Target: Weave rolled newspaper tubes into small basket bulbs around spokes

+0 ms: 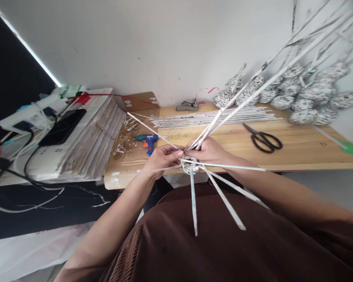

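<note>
Close to my body, at the table's front edge, I hold a small round weaving (190, 166) of rolled paper tubes. Several tubes stick out of it like spokes; one paper tube (224, 198) points down toward my lap. My left hand (164, 159) pinches the weaving's left rim between thumb and fingers. My right hand (206, 151) is closed at the far rim, around the base of long paper tubes (238, 94) that rise to the upper right. The right fingertips are partly hidden behind the tubes.
Black-handled scissors (264, 140) lie on the wooden table (299, 150). Behind are a row of paper tubes (211, 117) and woven paper balls (305, 94). A blue glue gun (149, 142) lies left, near a tall paper stack (97, 137) with a black phone (63, 126) and cables.
</note>
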The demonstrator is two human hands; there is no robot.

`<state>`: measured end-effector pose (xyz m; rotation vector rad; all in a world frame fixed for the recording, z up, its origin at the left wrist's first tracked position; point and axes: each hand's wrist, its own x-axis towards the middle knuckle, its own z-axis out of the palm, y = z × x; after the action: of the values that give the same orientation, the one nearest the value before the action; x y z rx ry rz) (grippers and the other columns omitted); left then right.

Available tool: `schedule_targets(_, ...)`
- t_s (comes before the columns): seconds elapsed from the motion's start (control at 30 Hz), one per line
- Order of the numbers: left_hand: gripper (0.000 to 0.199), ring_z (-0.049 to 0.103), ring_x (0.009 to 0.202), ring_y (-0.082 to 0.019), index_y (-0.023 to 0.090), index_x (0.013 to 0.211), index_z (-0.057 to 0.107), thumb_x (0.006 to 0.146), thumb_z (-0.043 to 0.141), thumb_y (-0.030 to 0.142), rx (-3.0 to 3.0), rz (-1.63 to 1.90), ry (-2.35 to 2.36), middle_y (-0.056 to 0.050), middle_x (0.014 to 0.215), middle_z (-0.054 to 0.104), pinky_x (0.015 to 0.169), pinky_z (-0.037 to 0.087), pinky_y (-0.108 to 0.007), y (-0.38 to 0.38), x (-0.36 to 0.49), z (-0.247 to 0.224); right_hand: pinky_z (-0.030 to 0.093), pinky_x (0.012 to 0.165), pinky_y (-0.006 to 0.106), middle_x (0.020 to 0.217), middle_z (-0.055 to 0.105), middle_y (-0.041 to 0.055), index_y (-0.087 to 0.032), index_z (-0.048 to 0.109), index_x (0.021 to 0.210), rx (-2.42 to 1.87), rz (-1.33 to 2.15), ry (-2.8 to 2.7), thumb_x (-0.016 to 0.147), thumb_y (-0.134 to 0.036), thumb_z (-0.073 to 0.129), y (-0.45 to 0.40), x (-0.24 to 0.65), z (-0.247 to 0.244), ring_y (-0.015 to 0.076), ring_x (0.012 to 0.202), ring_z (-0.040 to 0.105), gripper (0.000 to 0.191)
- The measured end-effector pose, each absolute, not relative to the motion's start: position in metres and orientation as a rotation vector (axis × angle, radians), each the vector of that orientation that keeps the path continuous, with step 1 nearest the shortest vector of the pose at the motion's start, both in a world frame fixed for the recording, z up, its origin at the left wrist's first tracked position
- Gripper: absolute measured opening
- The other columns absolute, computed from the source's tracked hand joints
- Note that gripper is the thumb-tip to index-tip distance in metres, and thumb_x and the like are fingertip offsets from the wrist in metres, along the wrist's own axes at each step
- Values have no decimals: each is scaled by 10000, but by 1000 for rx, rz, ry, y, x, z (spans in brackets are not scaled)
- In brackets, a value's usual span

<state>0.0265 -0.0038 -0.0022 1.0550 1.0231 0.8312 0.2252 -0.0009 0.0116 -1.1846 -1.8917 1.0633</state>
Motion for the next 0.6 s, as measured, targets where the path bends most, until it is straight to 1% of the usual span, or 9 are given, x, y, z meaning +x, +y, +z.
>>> schedule_targets(0.07, 474, 655, 563, -120, 125, 849, 736, 487, 964, 330, 1127, 877, 1086, -19, 677, 719, 522, 548, -213, -4, 32, 3, 497, 679, 262, 749, 765, 19, -184, 778, 780, -1169, 1022, -1921, 792, -155, 691, 0, 223, 14, 173, 716, 701, 93)
schedule_targets(0.13, 470, 655, 558, -133, 131, 805, 716, 444, 973, 289, 1181, 914, 1146, -14, 642, 711, 517, 545, -223, -4, 35, 5, 497, 681, 260, 736, 761, 3, -197, 777, 770, -1186, 1013, -1913, 780, -139, 697, 2, 222, 14, 169, 714, 696, 99)
schedule_targets(0.23, 458, 653, 544, -141, 134, 824, 728, 474, 957, 320, 1202, 935, 1179, -16, 623, 711, 524, 551, -242, -5, 37, 4, 513, 704, 264, 768, 770, 8, -194, 775, 785, -1203, 1082, -1858, 786, -148, 698, 4, 221, 11, 173, 743, 703, 91)
schedule_targets(0.3, 470, 656, 550, -140, 130, 884, 750, 514, 939, 351, 1215, 962, 1182, -23, 636, 720, 539, 556, -247, -5, 38, 1, 529, 713, 267, 809, 776, 24, -184, 768, 815, -1184, 1166, -1789, 800, -169, 698, 4, 222, 10, 177, 763, 711, 74)
schedule_targets(0.43, 497, 663, 565, -143, 116, 970, 765, 566, 913, 365, 1219, 1022, 1223, -36, 660, 735, 580, 564, -261, -7, 37, -3, 552, 654, 272, 847, 774, 54, -171, 741, 919, -1163, 1353, -1592, 841, -253, 701, 2, 232, 14, 172, 730, 705, 120)
schedule_targets(0.5, 468, 680, 594, -154, 114, 948, 770, 579, 906, 367, 1201, 1019, 1236, -48, 689, 748, 616, 574, -278, -8, 38, -3, 546, 637, 274, 831, 770, 63, -164, 743, 875, -1213, 1343, -1618, 836, -289, 710, 0, 238, 16, 175, 715, 699, 134)
schedule_targets(0.6, 414, 689, 619, -163, 120, 890, 776, 577, 907, 357, 1193, 1004, 1233, -52, 706, 755, 641, 580, -291, -9, 39, -4, 521, 613, 274, 770, 759, 60, -162, 732, 771, -1303, 1222, -1684, 804, -305, 727, -4, 240, 13, 177, 677, 688, 147)
